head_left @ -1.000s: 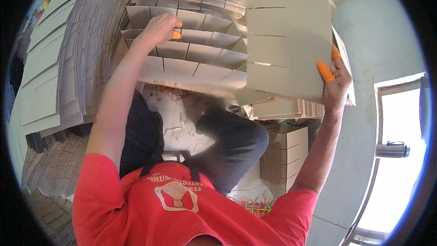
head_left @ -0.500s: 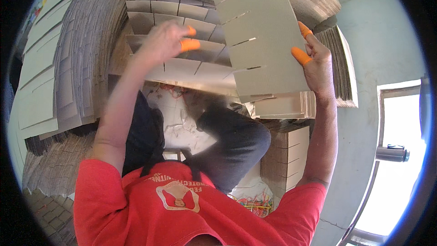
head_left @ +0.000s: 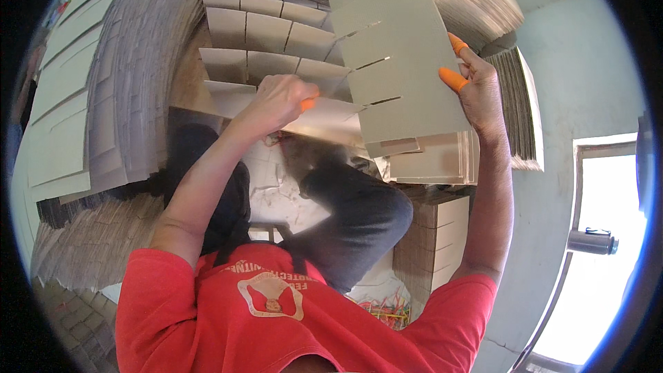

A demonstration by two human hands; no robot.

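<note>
"Cardboard is rising in a big stack (head_left: 138, 62) to the left of the left hand (head_left: 283, 102)."

"And the right hand (head_left: 479, 91) is gripping a slotted sheet (head_left: 400, 48) by its edge. Beyond the left hand, upright strips (head_left: 268, 31) are standing in rows, open on top."

"What is changing?"

"The left hand is moving to the nearest strip (head_left: 231, 99); I cannot tell if it is gripping."

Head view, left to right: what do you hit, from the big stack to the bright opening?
Large cardboard stack → left hand → slotted sheet → right hand → smaller cardboard stack → bright opening.
</note>
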